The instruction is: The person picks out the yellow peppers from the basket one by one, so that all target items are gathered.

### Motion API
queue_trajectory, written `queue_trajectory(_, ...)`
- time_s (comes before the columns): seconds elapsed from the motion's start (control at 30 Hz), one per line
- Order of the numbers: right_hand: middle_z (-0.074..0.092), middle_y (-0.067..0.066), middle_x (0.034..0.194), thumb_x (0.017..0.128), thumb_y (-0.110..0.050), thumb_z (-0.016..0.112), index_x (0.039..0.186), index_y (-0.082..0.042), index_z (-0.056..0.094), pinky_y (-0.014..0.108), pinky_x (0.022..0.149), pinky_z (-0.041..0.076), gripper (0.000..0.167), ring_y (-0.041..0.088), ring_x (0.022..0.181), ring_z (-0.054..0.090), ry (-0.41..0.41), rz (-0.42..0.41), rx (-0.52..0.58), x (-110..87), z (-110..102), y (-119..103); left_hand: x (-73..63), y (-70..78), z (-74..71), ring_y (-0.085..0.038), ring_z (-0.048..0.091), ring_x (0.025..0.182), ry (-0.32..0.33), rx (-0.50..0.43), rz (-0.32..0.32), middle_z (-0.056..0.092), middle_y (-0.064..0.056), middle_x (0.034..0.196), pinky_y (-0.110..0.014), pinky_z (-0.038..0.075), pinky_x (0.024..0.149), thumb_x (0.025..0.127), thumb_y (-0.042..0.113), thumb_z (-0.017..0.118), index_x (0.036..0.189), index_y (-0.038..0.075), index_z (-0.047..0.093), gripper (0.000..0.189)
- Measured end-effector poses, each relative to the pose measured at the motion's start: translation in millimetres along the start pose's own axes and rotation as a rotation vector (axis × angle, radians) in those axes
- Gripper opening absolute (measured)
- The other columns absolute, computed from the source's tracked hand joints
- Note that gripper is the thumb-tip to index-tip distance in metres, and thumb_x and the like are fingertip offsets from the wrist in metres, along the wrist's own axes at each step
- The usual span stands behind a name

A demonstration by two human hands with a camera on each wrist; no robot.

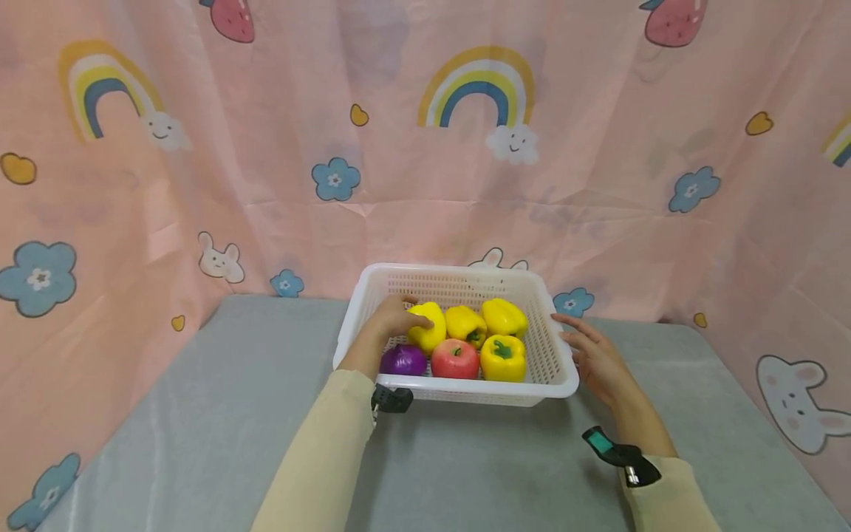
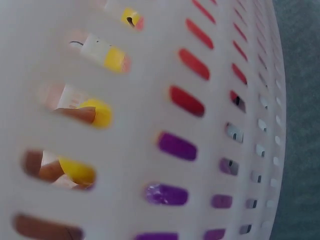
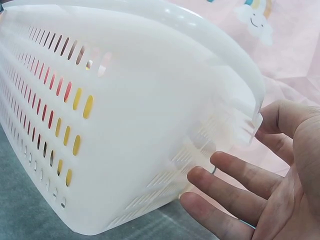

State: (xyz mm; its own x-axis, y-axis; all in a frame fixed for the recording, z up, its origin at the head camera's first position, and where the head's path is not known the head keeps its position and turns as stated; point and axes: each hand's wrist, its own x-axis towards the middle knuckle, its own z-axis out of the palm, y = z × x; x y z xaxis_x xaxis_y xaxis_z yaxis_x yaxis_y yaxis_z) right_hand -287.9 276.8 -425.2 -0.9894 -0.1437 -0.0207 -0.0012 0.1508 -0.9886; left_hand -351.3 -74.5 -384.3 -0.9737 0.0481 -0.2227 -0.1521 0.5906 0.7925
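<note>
A white slotted plastic basket [image 1: 459,392] holds several yellow bell peppers, a red apple [image 1: 455,360] and a purple onion [image 1: 403,360]. My left hand [image 1: 388,323] reaches over its left side and grips the leftmost yellow pepper [image 1: 428,329], thumb on the near side; part of the fingers is hidden. In the left wrist view the basket wall [image 2: 135,135] covers most of that hand. My right hand [image 1: 601,362] is at the basket's right end, its fingers loosely extended along the rim and outer wall, also seen in the right wrist view.
The basket stands on a grey-covered table [image 1: 479,465], close to its back edge. Behind and at both sides hangs a pink printed curtain [image 1: 412,229]. Three other yellow peppers [image 1: 503,359] lie in the basket's middle and right.
</note>
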Motion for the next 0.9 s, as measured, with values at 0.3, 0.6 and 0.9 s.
queue_trajectory(0.3, 0.054, -0.023, 0.121, 0.106, -0.042, 0.048, 0.155, -0.022, 0.039, 0.029, 0.082, 0.062, 0.054, 0.002, 0.095, 0.071, 0.016, 0.010, -0.023, 0.8, 0.9, 1.7, -1.1, 3.7, 0.3, -0.036, 0.054, 0.132, -0.007, -0.029, 0.082, 0.053, -0.017, 0.148, -0.048, 0.046, 0.115, 0.081, 0.014, 0.078, 0.143, 0.011, 0.054, 0.067)
queue_trajectory(0.6, 0.054, -0.023, 0.122, 0.106, -0.041, 0.048, 0.155, -0.021, 0.038, 0.029, 0.083, 0.062, 0.054, 0.002, 0.095, 0.071, 0.018, 0.020, -0.021, -0.1, 1.1, -1.1, -3.3, 5.8, 0.7, -0.034, 0.054, 0.133, -0.001, -0.059, 0.097, 0.057, -0.016, 0.144, -0.050, 0.045, 0.114, 0.089, 0.027, 0.073, 0.136, 0.012, 0.061, 0.051)
queue_trajectory(0.9, 0.053, -0.021, 0.124, 0.106, -0.041, 0.048, 0.155, -0.022, 0.038, 0.028, 0.083, 0.062, 0.053, 0.004, 0.096, 0.070, 0.008, 0.020, -0.002, -0.3, 1.5, -1.2, -4.2, 5.2, -0.3, -0.036, 0.050, 0.138, -0.037, -0.064, 0.145, 0.055, -0.017, 0.147, -0.051, 0.043, 0.117, 0.085, 0.022, 0.078, 0.135, 0.012, 0.062, 0.052)
